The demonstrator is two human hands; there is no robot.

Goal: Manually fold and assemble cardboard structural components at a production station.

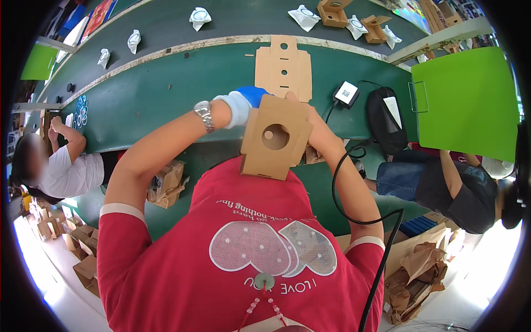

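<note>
A brown cardboard box (257,149), partly folded with a round hole in its face, is held up tilted in front of my chest. My left hand (253,97), in a blue and white glove, grips its far left edge, with the fingers mostly hidden behind the cardboard. At the far right side, my right hand (311,115) is bare and also holds the box; its fingers are partly covered. Just beyond both hands, a flat cardboard blank (284,61) with holes and slots lies on the green table (215,77).
On the far belt (166,34) lie several white wrapped packets (199,19) and open small boxes (334,12). A white square device (346,94), a black bag (385,122) and a green panel (464,105) stand right. A black cable (336,188) crosses my right arm. People sit at both sides.
</note>
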